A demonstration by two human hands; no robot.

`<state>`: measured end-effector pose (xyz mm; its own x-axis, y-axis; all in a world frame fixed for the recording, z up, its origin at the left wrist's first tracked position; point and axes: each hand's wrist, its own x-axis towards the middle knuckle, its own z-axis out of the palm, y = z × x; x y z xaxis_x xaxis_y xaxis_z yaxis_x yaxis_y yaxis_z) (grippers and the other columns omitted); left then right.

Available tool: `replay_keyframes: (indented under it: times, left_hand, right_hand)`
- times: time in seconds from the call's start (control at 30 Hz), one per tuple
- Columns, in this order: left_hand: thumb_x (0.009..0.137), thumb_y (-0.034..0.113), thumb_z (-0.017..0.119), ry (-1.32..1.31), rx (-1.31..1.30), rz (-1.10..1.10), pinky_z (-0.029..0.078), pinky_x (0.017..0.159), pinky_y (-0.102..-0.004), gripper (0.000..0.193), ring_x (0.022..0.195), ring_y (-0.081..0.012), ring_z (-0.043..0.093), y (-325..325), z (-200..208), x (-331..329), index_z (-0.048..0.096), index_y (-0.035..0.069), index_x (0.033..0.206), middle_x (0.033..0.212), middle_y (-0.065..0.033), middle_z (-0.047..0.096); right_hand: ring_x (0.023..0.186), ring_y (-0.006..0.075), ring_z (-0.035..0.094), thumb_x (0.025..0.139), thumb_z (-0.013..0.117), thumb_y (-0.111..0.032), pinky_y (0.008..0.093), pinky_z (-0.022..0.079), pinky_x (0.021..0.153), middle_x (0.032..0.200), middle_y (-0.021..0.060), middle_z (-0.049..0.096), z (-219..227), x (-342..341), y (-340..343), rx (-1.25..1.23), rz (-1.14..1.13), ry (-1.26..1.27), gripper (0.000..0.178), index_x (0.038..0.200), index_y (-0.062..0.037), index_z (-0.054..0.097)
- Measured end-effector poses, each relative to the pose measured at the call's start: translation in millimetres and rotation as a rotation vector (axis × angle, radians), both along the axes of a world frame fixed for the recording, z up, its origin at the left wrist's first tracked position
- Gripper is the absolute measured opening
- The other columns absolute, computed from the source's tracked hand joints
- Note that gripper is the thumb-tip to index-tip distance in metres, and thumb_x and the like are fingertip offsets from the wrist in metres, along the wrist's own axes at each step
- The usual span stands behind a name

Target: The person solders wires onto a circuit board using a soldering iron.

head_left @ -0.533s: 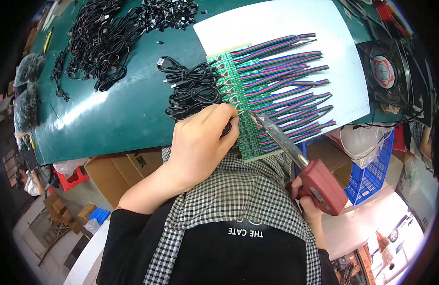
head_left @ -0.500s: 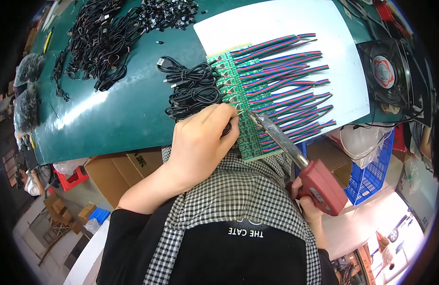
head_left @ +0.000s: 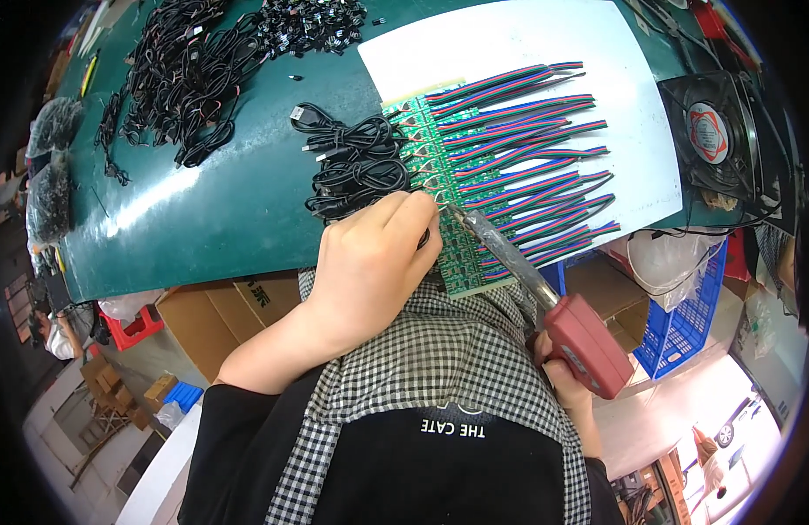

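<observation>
My left hand (head_left: pixel 369 262) pinches a black USB cable, mostly hidden behind the fingers, with its end at the panel of green circuit boards (head_left: pixel 461 262). My right hand (head_left: pixel 569 385) grips the red handle of a soldering gun (head_left: pixel 588 346). The gun's tip reaches the boards just right of my left fingertips; whether it touches the metal is too small to tell. Several coiled black USB cables (head_left: pixel 360 179) sit along the panel's left side, their thin wires on its upper boards. Multicoloured ribbon wires (head_left: pixel 527 131) fan out from its right side.
A white sheet (head_left: pixel 509 39) lies under the panel on the green table (head_left: pixel 247 219). Piled black cables (head_left: pixel 172 79) and small black parts (head_left: pixel 308 26) are at the far left. A black fan (head_left: pixel 715 136) stands at the right, above a blue crate (head_left: pixel 684 328).
The soldering gun has shifted slightly left, its tip closer to my left fingertips. My left hand stays almost in place on the cable.
</observation>
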<state>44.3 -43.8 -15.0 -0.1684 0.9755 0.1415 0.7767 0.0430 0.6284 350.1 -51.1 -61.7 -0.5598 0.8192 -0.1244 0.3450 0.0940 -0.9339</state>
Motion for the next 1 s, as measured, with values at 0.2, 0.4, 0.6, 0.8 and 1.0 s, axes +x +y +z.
replay_keyframes:
  times: [0.2, 0.4, 0.6, 0.8, 1.0]
  left_hand:
    - [0.075, 0.002, 0.064, 0.067, -0.020, -0.008, 0.047, 0.047, -0.0336, 0.017, 0.055, -0.0225, 0.057, 0.5, 2.6, 1.0, 0.048, 0.005, 0.077, 0.065, -0.0069, 0.049]
    - [0.075, 0.003, 0.064, 0.067, -0.031, -0.013, 0.047, 0.048, -0.0343, 0.017, 0.056, -0.0234, 0.057, 1.0, 3.8, 1.1, 0.048, 0.005, 0.077, 0.065, -0.0075, 0.049]
    - [0.075, 0.003, 0.064, 0.089, -0.038, -0.017, 0.047, 0.049, -0.0350, 0.018, 0.056, -0.0241, 0.057, 0.5, 4.0, 1.3, 0.046, 0.005, 0.076, 0.065, -0.0078, 0.048]
    - [0.074, 0.002, 0.064, 0.198, -0.018, -0.018, 0.046, 0.047, -0.0320, 0.019, 0.054, -0.0207, 0.056, -0.5, 4.9, 2.4, 0.045, 0.006, 0.074, 0.065, -0.0063, 0.045]
    - [0.072, -0.001, 0.069, 0.220, 0.008, -0.008, 0.046, 0.052, -0.0299, 0.015, 0.060, -0.0212, 0.057, -2.3, 7.8, 1.9, 0.060, 0.003, 0.084, 0.075, -0.0064, 0.055]
  right_hand:
    - [0.091, 0.0295, 0.067, 0.069, 0.081, -0.031, 0.0346, 0.053, 0.078, 0.108, 0.0192, 0.064, 4.4, -0.4, 0.1, -0.116, -0.070, 0.058, 0.061, 0.113, 0.0051, 0.060]
    - [0.091, 0.0292, 0.066, 0.068, 0.080, -0.025, 0.0350, 0.052, 0.080, 0.105, 0.0182, 0.065, 7.9, 0.2, -1.5, -0.132, -0.096, 0.018, 0.064, 0.117, 0.0083, 0.056]
    - [0.087, 0.0260, 0.066, 0.066, 0.082, -0.028, 0.0340, 0.051, 0.079, 0.101, 0.0165, 0.066, 12.0, -6.3, -1.4, -0.261, -0.192, 0.152, 0.071, 0.119, 0.0091, 0.053]
    - [0.084, 0.0242, 0.066, 0.067, 0.082, -0.033, 0.0333, 0.051, 0.078, 0.096, 0.0142, 0.067, 17.3, -12.3, -1.1, -0.303, -0.229, 0.153, 0.075, 0.120, 0.0096, 0.052]
    - [0.079, 0.0196, 0.065, 0.068, 0.082, -0.032, 0.0297, 0.051, 0.073, 0.097, 0.0144, 0.067, 16.4, -12.6, 0.6, -0.225, -0.180, 0.113, 0.075, 0.121, 0.0106, 0.050]
